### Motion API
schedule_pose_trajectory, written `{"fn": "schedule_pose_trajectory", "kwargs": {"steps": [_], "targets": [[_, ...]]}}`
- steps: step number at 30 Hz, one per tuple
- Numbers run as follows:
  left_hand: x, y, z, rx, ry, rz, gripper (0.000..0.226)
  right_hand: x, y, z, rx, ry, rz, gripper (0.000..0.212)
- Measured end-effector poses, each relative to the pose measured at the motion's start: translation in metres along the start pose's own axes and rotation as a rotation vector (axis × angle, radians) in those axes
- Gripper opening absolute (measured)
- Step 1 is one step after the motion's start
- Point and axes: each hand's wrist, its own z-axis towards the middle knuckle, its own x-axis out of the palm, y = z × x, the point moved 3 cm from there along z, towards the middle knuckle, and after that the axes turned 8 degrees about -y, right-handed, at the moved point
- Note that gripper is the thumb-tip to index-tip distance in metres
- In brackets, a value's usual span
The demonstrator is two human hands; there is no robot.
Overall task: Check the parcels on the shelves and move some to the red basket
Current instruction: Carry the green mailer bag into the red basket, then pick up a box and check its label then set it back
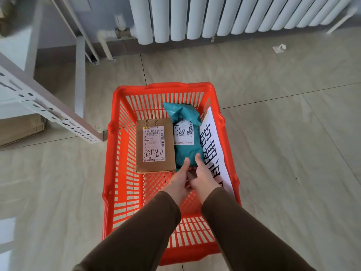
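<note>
A red basket (pixel 115 173) stands on the floor below me. Inside it lies a brown cardboard box (pixel 155 165) with a white label, flat on the left. Beside it on the right lies a teal plastic mailer (pixel 186 151) with a white label. My left hand (pixel 180 178) and my right hand (pixel 203 175) both reach into the basket and grip the near end of the teal mailer, thumbs on top. A white paper sign (pixel 214 145) with large black writing leans along the basket's right wall.
A white metal shelf frame (pixel 58 114) stands at the left with flattened cardboard (pixel 19 130) under it. A white radiator (pixel 224 16) lines the far wall. Beige floor tiles (pixel 293 133) surround the basket.
</note>
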Motion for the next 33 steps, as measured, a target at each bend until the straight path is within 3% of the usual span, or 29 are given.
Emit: {"fn": "schedule_pose_trajectory", "kwargs": {"steps": [2,4,8,12,24,29,33], "targets": [[-0.005,-0.002,-0.012,-0.013,-0.008,0.024,0.070,-0.003,0.001,-0.012,-0.007,-0.009,0.004,0.040],[-0.010,-0.008,-0.039,-0.028,-0.016,0.015,0.062,-0.010,0.006,-0.037,0.005,-0.007,-0.042,0.028],[-0.013,-0.040,-0.116,0.016,0.018,-0.018,0.039,-0.013,0.025,-0.109,-0.010,0.014,-0.128,0.024],[-0.018,-0.097,-0.212,0.169,0.032,-0.017,0.037,0.002,0.051,-0.201,-0.124,0.171,-0.233,0.020],[-0.069,-0.272,-0.594,0.555,0.092,-0.057,0.026,0.078,0.134,-0.581,-0.377,0.477,-0.446,0.004],[-0.122,-0.326,-0.738,0.713,0.107,-0.066,0.034,0.117,0.136,-0.733,-0.501,0.618,-0.545,0.007],[-0.169,-0.360,-0.818,0.818,0.099,-0.084,0.027,0.150,0.112,-0.824,-0.605,0.720,-0.611,0.015]]}}
